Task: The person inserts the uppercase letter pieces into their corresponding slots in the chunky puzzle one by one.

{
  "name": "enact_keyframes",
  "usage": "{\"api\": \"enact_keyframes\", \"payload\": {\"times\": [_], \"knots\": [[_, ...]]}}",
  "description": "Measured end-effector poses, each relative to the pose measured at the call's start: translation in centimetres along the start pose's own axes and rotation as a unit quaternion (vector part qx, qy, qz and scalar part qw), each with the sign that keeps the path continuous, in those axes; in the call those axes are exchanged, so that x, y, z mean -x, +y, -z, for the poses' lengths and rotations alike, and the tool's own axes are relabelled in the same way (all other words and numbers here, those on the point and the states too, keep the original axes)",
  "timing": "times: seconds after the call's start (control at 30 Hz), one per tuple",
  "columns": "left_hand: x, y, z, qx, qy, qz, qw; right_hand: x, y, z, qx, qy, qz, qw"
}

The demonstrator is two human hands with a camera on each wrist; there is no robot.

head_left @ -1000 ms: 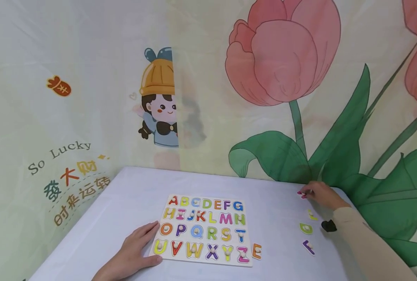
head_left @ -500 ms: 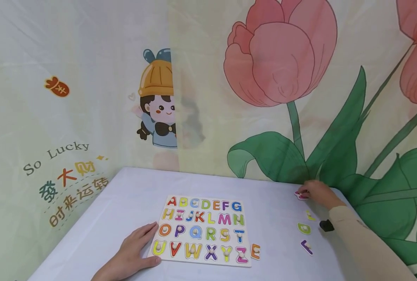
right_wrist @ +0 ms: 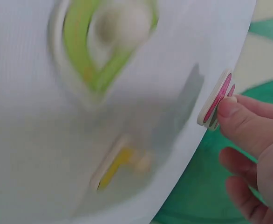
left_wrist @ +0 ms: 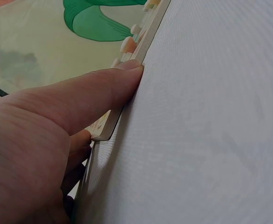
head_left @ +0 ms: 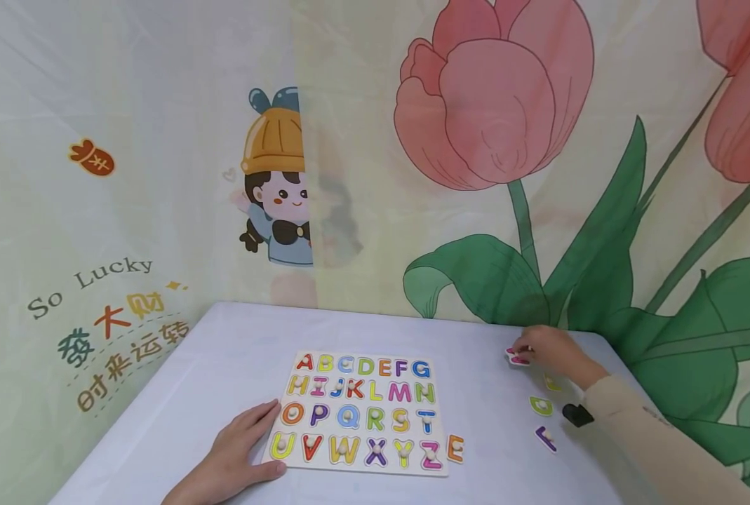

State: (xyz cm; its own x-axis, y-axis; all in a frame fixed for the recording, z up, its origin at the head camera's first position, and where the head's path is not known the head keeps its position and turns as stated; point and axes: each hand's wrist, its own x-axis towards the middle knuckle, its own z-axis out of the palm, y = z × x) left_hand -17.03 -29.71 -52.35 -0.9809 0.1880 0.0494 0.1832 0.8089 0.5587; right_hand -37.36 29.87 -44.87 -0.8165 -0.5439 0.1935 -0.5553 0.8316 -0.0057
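My right hand (head_left: 550, 349) pinches a pink letter piece (head_left: 515, 357) near the table's back right. In the right wrist view that piece (right_wrist: 214, 103) stands on edge between thumb and fingertips, above the white cloth. My left hand (head_left: 236, 449) rests at the near left corner of the alphabet puzzle board (head_left: 363, 417). Its straight thumb lies against the front edge, its fingers along the left side; the left wrist view shows the thumb (left_wrist: 94, 95) on the board's rim. Knobbed letters fill most slots; the D, E, F, L and M places show no knob.
An orange E (head_left: 454, 447) lies at the board's right front corner. Farther right lie a purple F (head_left: 546, 439), a green D (head_left: 541, 405) and a yellow L (head_left: 552, 383) under the right forearm. A printed curtain (head_left: 349, 140) hangs behind the table.
My right hand has lifted the pink letter piece from the back right and moved it left, toward the board. The left hand stays at the board's corner. The view has shifted slightly.
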Motion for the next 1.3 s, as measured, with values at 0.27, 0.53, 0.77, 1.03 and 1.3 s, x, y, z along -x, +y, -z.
{"api": "enact_keyframes", "payload": {"times": [0.27, 0.53, 0.77, 1.03, 1.3], "knots": [[-0.1, -0.2, -0.1, 0.002, 0.000, 0.002, 1.0000, -0.5, -4.7, -0.8, -0.023, 0.037, 0.019, 0.999], [0.1, -0.2, -0.1, -0.003, 0.010, -0.012, 0.9999, -1.2, -11.3, -0.8, -0.081, 0.015, 0.003, 0.997], [0.0, 0.0, -0.1, 0.007, -0.005, 0.010, 0.9999, -2.4, -16.3, -1.2, -0.135, 0.001, 0.014, 0.991], [0.1, -0.2, -0.1, 0.014, 0.001, 0.002, 0.9999, -4.6, -19.8, -1.9, -0.172, 0.002, 0.026, 0.985], [0.1, -0.3, -0.1, 0.024, -0.002, 0.013, 0.9996, -5.9, -21.2, -3.3, -0.181, 0.006, 0.010, 0.983]]}}
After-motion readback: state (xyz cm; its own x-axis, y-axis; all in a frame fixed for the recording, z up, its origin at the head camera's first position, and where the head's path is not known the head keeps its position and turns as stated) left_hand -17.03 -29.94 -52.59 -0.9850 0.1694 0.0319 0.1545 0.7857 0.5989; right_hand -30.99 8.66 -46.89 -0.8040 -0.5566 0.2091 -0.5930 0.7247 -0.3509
